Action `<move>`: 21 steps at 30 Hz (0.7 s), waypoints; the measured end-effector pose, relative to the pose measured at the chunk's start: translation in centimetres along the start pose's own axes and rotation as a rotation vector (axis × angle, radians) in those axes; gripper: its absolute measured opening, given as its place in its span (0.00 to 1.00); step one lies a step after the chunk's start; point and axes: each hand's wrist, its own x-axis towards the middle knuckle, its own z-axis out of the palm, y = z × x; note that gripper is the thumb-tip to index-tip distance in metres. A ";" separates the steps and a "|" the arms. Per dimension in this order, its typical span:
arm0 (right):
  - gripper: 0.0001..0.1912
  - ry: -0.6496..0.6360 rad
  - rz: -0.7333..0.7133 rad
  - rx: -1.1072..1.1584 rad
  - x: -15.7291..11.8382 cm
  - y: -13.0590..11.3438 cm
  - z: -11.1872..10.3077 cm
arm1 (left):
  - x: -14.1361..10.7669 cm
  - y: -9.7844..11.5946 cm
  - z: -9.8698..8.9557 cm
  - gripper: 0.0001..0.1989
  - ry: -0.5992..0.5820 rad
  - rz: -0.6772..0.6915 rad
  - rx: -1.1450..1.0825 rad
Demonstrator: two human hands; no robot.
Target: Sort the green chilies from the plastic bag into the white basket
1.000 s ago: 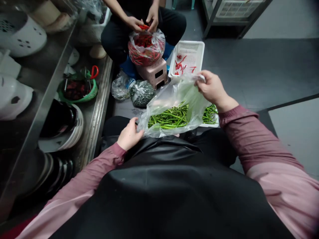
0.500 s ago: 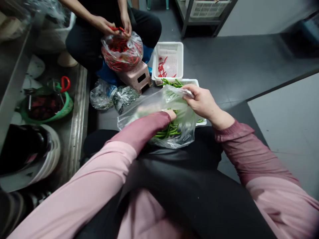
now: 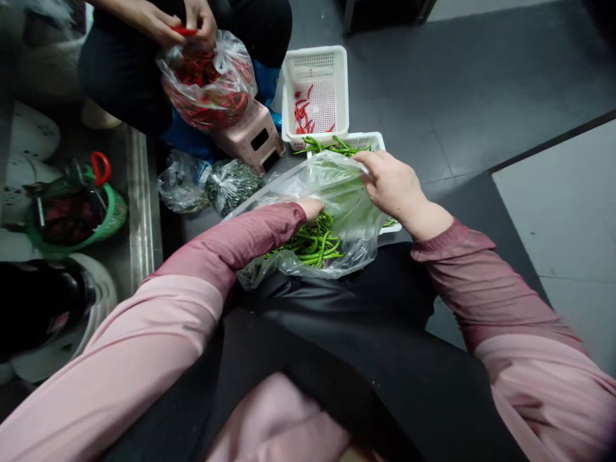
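Observation:
A clear plastic bag (image 3: 359, 247) lies across my lap with its mouth spread, and long green chili peppers (image 3: 315, 247) fill its lower part. My right hand (image 3: 392, 186) is closed on the bag's far right rim and keeps it lifted. At the bag's mouth, just above the peppers, is my left hand (image 3: 312, 208). Its fingers are mostly hidden, so I cannot see whether they hold anything. Beyond the bag, more green chilies lie on a white basket (image 3: 373, 140), which the bag and my right hand partly cover.
Red chilies lie in another white basket (image 3: 315, 58) behind. Opposite, a co-worker's hands (image 3: 180, 22) hold a red chili over a bag of red chilies (image 3: 216, 106) on a pink stool (image 3: 250, 135). Tied bags (image 3: 233, 186) sit on the floor; a green basket (image 3: 118, 208) stands left.
My left hand has moved a little left and up, and more green chilies show in the bag. My right hand still grips the rim. The whole view has shifted.

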 end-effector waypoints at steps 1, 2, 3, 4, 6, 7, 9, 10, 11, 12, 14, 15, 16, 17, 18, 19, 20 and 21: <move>0.15 0.006 -0.002 -0.002 0.1 0.1 0.4 | -0.3 -0.2 -0.4 0.10 -0.039 -0.012 0.095; 0.15 0.012 -0.005 -0.005 0.1 0.2 0.8 | -0.8 -0.5 -0.6 0.12 -0.079 -0.021 0.191; 0.15 0.022 -0.010 -0.007 0.3 0.2 1.0 | -1.3 -0.7 -0.7 0.14 -0.110 -0.028 0.263; 0.15 0.036 -0.015 -0.010 0.4 0.1 1.1 | -1.8 -0.9 -0.7 0.15 -0.126 -0.031 0.286; 0.14 0.079 -0.020 -0.037 0.9 -0.5 0.7 | -2.4 -1.3 -0.3 0.14 -0.140 -0.045 0.287; 0.14 0.107 -0.017 -0.065 1.1 -1.0 0.2 | -2.6 -1.4 0.0 0.14 -0.140 -0.056 0.293; 0.15 0.153 -0.005 -0.145 1.8 -2.1 -0.9 | -2.7 -1.4 0.4 0.14 -0.120 -0.070 0.324; 0.15 0.167 0.010 -0.189 2.1 -2.5 -1.4 | -2.7 -1.3 0.5 0.14 -0.093 -0.064 0.333; 0.15 0.170 0.035 -0.231 2.4 -2.8 -1.8 | -2.7 -1.2 0.5 0.14 -0.059 -0.052 0.327; 0.15 0.158 0.070 -0.266 2.6 -2.8 -2.1 | -2.6 -1.0 0.4 0.14 -0.025 -0.039 0.306; 0.16 0.097 0.127 -0.297 2.6 -2.3 -2.1 | -2.8 -0.7 0.0 0.12 0.026 -0.021 0.256; 0.16 0.074 0.136 -0.281 2.4 -2.0 -1.9 | -3.0 -0.5 -0.2 0.12 0.033 -0.022 0.229; 0.19 0.066 0.123 -0.243 2.0 -1.6 -1.6 | -3.4 -0.4 -0.4 0.11 0.032 -0.030 0.184; 0.21 0.074 0.097 -0.185 1.3 -1.4 -1.2 | -3.9 -0.3 -0.4 0.10 0.029 -0.037 0.110; 0.23 0.096 0.073 -0.116 0.5 -1.4 -0.7 | -4.7 -0.3 -0.3 0.10 0.017 -0.039 -0.004; 0.24 0.119 0.064 -0.042 -0.5 -1.7 -0.1 | -5.6 -0.3 -0.2 0.10 0.007 -0.037 -0.165; 0.22 0.128 0.075 0.036 -1.6 -2.3 0.7 | -6.6 -0.3 0.0 0.11 0.005 -0.028 -0.363; 0.19 0.108 0.108 0.120 -2.7 -3.1 1.7 | -7.7 -0.3 0.2 0.13 0.018 -0.010 -0.576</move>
